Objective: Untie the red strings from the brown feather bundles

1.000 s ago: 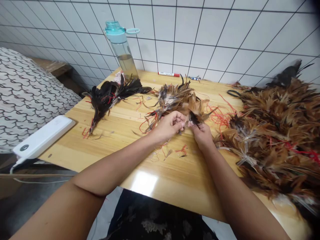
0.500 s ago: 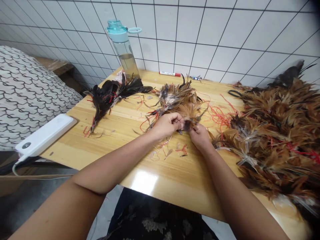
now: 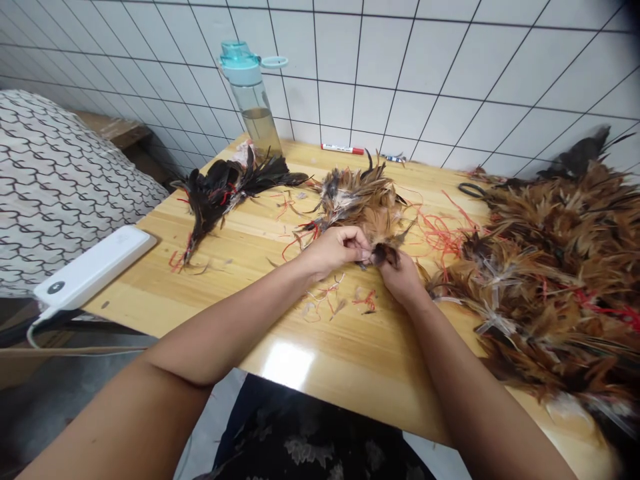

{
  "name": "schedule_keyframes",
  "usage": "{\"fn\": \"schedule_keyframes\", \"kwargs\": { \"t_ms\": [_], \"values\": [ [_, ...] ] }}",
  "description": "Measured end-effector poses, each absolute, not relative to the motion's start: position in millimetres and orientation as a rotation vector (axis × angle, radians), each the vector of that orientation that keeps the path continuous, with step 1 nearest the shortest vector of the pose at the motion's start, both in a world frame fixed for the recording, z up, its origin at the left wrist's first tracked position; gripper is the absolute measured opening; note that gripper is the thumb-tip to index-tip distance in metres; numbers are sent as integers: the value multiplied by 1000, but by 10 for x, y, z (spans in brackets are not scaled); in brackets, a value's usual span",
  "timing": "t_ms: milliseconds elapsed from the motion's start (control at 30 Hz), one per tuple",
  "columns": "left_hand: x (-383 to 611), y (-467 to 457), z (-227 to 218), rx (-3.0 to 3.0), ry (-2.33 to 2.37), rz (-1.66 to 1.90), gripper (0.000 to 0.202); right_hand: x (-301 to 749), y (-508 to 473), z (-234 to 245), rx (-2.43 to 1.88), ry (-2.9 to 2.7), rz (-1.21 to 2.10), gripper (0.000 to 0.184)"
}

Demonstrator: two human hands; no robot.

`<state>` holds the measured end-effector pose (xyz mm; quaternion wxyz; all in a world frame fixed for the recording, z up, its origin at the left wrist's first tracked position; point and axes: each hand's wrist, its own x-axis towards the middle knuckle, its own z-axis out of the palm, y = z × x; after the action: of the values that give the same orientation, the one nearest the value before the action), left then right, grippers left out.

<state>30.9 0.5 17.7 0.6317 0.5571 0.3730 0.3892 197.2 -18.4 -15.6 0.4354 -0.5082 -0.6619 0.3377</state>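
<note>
Close together over the middle of the table, both hands work on a small dark-brown feather [image 3: 386,255]. My left hand [image 3: 336,253] pinches at its left end with thumb and forefinger. Curled around its right side is my right hand [image 3: 401,279], whose fingertips are partly hidden by the feather. Just beyond lies a heap of brown feathers [image 3: 357,193], its near edge touching or almost touching the fingers. Loose red strings [image 3: 440,233] lie to the right of it, and a few red and white thread scraps [image 3: 367,300] rest nearer to me.
Black feather bundles [image 3: 215,200] lie at the left, before a water bottle [image 3: 260,120]. A large pile of brown feathers [image 3: 565,267] covers the right side, with a black loop handle [image 3: 471,190] beside it. A red marker [image 3: 343,149] lies by the tiled wall. A white power strip [image 3: 95,267] sits at the left edge.
The feather between my hands has turned, so that its dark brown part now shows by my right fingers. Both hands stay in nearly the same place; the view has shifted slightly.
</note>
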Motion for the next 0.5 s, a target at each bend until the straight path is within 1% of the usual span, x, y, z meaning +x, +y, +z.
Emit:
{"fn": "schedule_keyframes", "kwargs": {
  "t_ms": [133, 333, 500],
  "values": [
    [286, 12, 161, 1103, 696, 836, 30, 1967, -202, -144, -1149, -1776, 946, 25],
    [294, 25, 120, 1077, 660, 789, 29, 1994, -211, -108, -1140, -1864, 954, 28],
    [317, 61, 68, 1051, 585, 763, 37, 2028, -214, -103, -1154, -1894, 977, 30]
  ]
}}
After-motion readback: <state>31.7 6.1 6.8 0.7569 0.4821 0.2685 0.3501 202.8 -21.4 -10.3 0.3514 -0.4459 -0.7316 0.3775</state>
